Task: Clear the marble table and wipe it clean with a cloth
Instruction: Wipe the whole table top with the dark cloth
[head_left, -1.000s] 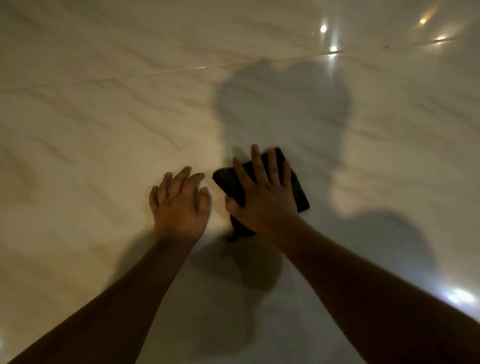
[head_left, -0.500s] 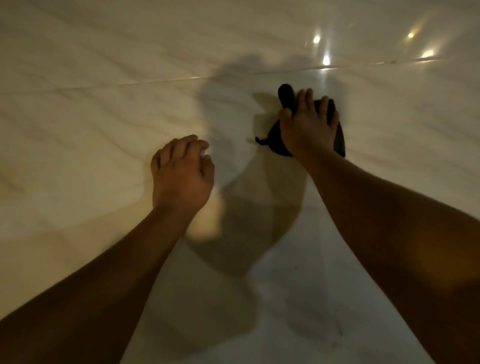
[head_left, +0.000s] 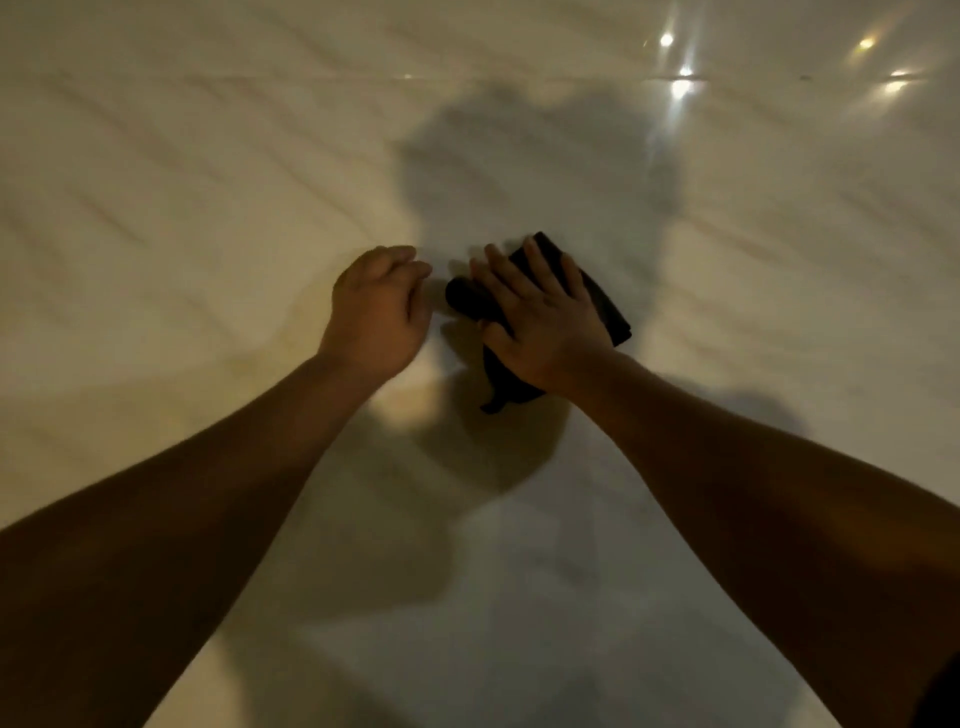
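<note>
**Right hand flat on the dark cloth, left hand curled beside it**

The marble table (head_left: 182, 218) fills the whole frame, pale cream with faint brown veins running diagonally. A thin seam crosses it near the top edge, and several bright light reflections (head_left: 680, 85) glint in the upper right.

Just right of the frame's centre, the right hand (head_left: 545, 322) lies palm down on a dark cloth (head_left: 605, 304), fingers spread and extended, pressing it flat against the marble instead of gripping it. The cloth shows around the hand: a folded corner above the fingertips, an edge to the right, a rounded bulge to the left by the thumb, and a small tail below the wrist.

The left hand (head_left: 376, 312) sits just beside it, at centre, fingers curled loosely inward and holding nothing; whether it touches the marble cannot be told.

Both bare forearms reach in from the lower corners. A broad shadow (head_left: 519, 171) of the person falls across the marble above and below the hands
</note>
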